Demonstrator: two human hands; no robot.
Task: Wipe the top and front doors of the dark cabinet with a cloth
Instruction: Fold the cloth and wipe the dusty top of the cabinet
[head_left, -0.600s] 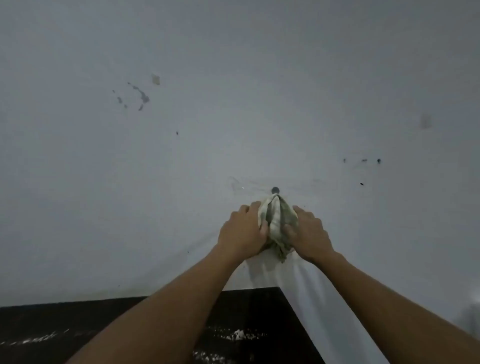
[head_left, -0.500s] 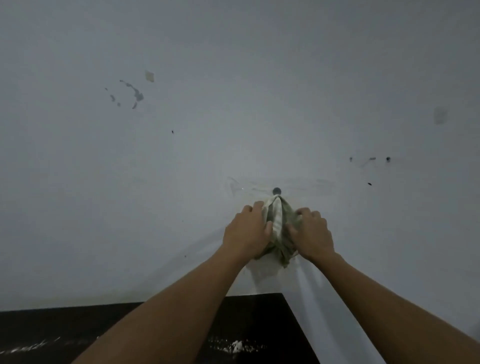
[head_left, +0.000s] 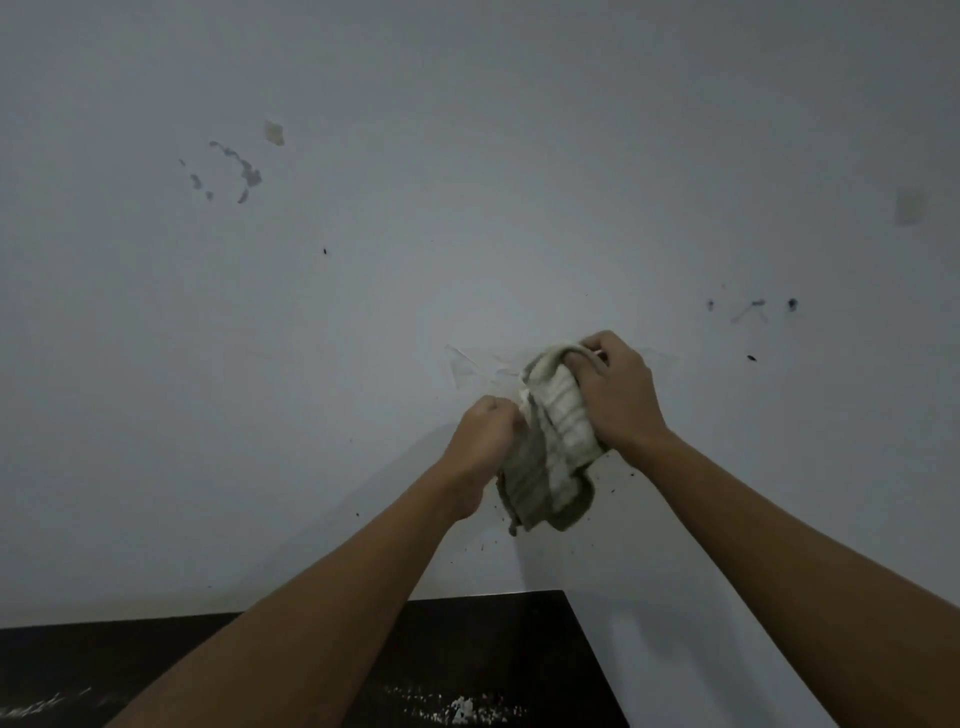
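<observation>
A bunched pale green-grey cloth (head_left: 553, 447) hangs between my two hands, held up in front of the wall above the cabinet. My right hand (head_left: 618, 395) grips its upper end, fingers curled round the fabric. My left hand (head_left: 485, 436) pinches its left edge lower down. Small dark specks hang in the air under the cloth. The dark cabinet's top (head_left: 478, 649) fills the bottom of the view, with white crumbs and dust (head_left: 462, 714) scattered on it. Its front doors are out of view.
A pale grey wall (head_left: 467, 208) fills most of the view, with chipped paint patches at the upper left and small dark marks at the right. The cabinet's right edge ends near the middle bottom, with wall beyond it.
My right hand has lifted the cloth's top end up and to the right while the left hand dropped lower, so the cloth now hangs stretched and tilted. Specks fall from it.
</observation>
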